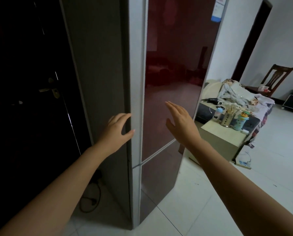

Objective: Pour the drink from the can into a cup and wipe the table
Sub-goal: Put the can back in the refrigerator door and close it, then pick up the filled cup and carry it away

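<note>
A tall fridge [169,68] with a glossy dark red door and grey side fills the middle of the head view. My left hand [116,132] curls around the silver front edge of the door, fingers on the side, thumb on the front strip. My right hand [179,120] is flat and open, fingers together, held just in front of the red door panel. No can or cup is in view.
A dark door with a lever handle [50,90] stands at left. A low cabinet [224,140] with bottles and a utensil holder sits right of the fridge, beside a sofa [236,97] piled with clothes. A power strip [242,163] lies on the white tiled floor.
</note>
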Demonstrator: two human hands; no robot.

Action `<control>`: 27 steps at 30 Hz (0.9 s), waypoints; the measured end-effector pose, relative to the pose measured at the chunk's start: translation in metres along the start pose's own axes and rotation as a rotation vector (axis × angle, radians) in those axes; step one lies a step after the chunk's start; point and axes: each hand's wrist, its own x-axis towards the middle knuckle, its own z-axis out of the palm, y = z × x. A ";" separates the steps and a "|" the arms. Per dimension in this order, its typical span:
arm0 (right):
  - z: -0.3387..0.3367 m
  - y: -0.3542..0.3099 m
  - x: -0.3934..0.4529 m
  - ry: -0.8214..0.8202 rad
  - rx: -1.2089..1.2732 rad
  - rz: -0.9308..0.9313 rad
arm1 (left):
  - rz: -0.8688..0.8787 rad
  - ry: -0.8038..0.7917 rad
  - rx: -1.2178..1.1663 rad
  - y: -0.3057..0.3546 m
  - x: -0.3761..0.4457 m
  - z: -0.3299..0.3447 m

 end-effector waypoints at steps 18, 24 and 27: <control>-0.093 0.056 -0.175 -0.046 -0.214 0.157 | 0.153 -0.093 0.284 0.139 -0.074 0.047; -0.116 0.095 -0.221 -0.024 -0.239 0.329 | 0.272 -0.172 0.210 0.180 -0.064 0.100; -0.129 0.116 -0.250 0.004 -0.278 0.444 | 0.363 -0.228 0.158 0.207 -0.055 0.131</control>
